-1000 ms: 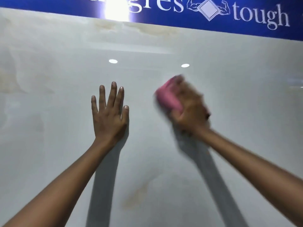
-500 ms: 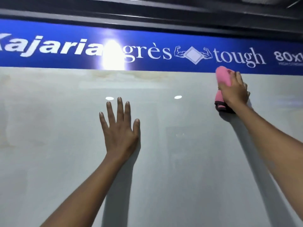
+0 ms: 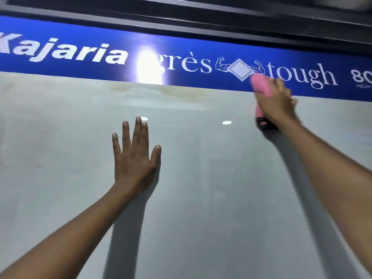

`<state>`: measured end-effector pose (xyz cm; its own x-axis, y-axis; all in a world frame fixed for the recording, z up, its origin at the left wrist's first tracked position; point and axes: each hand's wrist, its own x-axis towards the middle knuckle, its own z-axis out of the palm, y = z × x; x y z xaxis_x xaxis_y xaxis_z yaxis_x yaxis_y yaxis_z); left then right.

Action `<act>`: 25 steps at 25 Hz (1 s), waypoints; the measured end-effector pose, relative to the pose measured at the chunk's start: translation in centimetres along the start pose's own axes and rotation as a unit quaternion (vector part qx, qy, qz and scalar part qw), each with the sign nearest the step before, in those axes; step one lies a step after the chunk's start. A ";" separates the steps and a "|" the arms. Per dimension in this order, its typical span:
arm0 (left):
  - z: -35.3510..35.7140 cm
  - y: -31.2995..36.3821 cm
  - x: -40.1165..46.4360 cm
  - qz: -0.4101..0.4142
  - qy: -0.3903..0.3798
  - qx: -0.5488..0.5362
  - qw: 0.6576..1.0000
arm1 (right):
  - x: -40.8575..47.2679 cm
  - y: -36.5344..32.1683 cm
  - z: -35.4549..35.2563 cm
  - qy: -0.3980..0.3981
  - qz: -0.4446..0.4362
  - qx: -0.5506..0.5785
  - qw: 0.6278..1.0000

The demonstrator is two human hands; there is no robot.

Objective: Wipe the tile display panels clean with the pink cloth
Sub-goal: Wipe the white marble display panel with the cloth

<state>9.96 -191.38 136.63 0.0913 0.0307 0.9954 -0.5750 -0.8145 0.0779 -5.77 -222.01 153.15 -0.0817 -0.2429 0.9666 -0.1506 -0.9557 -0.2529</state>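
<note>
Pressing flat against the glossy pale tile panel (image 3: 201,198), left hand (image 3: 133,160) spread open, fingers straight and pointing up, palm on the surface a little left of centre. Gripping the pink cloth (image 3: 261,85), right hand (image 3: 276,105) up at the far right, fingers curled round the bunched fabric. Cloth sitting right at the panel's top edge, its upper end overlapping the lower part of the blue sign strip (image 3: 80,43), just beside the diamond logo (image 3: 240,69) and the word "tough". Dark lower end of the cloth poking out below the hand, against the tile. Slightly blurred, so exact finger placement on the cloth hard to tell. Both forearms bare, reaching up from the near edge, each casting a shadow down the panel. Beige streaks across the top of the tile, left of the cloth. 2 small round light reflections on the tile between the hands, 1 of them touching the left fingertips, plus 1 large glare on the sign. White lettering "Kajaria" on the strip's left. Dark frame (image 3: 201,15) running above the sign.
</note>
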 end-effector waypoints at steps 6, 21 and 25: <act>-0.6 5.8 -0.7 0.141 0.032 -0.044 0.988 | 1.4 9.9 -2.7 -0.031 0.042 0.014 0.999; 3.2 13.7 -2.1 0.034 -0.016 -0.008 0.999 | -4.3 15.9 -3.0 0.002 -0.049 0.052 0.997; 2.0 13.3 -2.0 0.065 -0.072 -0.041 0.994 | -8.6 12.9 -1.8 -0.022 -0.078 0.073 0.994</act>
<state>3.75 -203.38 135.58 0.1235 -0.1600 0.9794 -0.6538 -0.7556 -0.0410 -8.76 -231.98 141.46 -0.0254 -0.0929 0.9954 -0.0124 -0.9956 -0.0932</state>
